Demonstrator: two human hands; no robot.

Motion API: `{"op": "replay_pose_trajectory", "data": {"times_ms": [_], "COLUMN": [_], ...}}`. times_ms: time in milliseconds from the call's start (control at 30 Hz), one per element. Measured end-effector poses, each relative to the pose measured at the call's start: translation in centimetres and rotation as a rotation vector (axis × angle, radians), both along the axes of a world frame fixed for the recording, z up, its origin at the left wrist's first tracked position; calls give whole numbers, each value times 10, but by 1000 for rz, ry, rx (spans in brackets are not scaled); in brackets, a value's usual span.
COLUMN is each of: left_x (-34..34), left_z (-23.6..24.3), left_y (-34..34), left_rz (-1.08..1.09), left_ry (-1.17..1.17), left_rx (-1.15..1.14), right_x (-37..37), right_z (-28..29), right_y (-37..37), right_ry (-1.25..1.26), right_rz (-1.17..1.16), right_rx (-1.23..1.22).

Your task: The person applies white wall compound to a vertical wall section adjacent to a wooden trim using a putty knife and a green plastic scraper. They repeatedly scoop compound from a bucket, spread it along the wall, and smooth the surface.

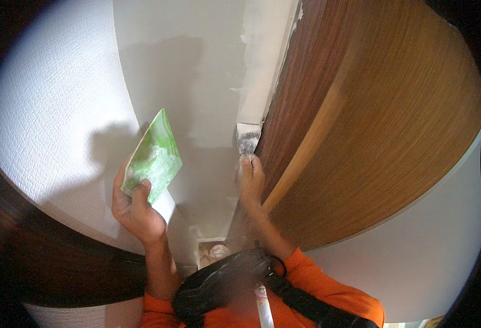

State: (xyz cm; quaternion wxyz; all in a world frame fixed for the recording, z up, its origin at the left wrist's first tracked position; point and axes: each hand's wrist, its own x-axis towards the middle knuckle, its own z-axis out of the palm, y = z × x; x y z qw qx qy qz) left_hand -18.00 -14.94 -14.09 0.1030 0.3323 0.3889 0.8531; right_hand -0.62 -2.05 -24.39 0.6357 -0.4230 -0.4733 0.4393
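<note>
My left hand (139, 210) grips a thin, green, four-sided board (155, 158), thumb on its face and fingers behind. Whitish paste is smeared over the board, which is held up and tilted, away from the wall. With my right hand (251, 177) I hold a putty knife (248, 139), its handle mostly hidden by my fingers. The wide blade lies against a pale strip of filler (259, 71) running up the grey wall (207, 87), right beside the dark wood trim (311, 71). White residue coats part of the blade.
A brown wood-grain door panel (393, 109) takes up the right side. On the left is a white textured wall (54, 109) with a dark baseboard (82, 268). Low down, a pale box (201, 252) partly shows. A black strapped bag (218, 287) hangs at my front.
</note>
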Motion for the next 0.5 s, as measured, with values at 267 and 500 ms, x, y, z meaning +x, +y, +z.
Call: {"op": "replay_pose_trajectory", "data": {"times_ms": [267, 500], "left_x": [-4, -12], "left_z": [-1, 5], "left_y": [1, 1], "left_rz": [-73, -61], "left_ry": [-31, -23], "left_rx": [-15, -76], "right_x": [6, 0], "right_z": [92, 38], "right_y": [2, 2], "right_ry": [-67, -59], "right_rz": [15, -8], "right_rx": [216, -18]}}
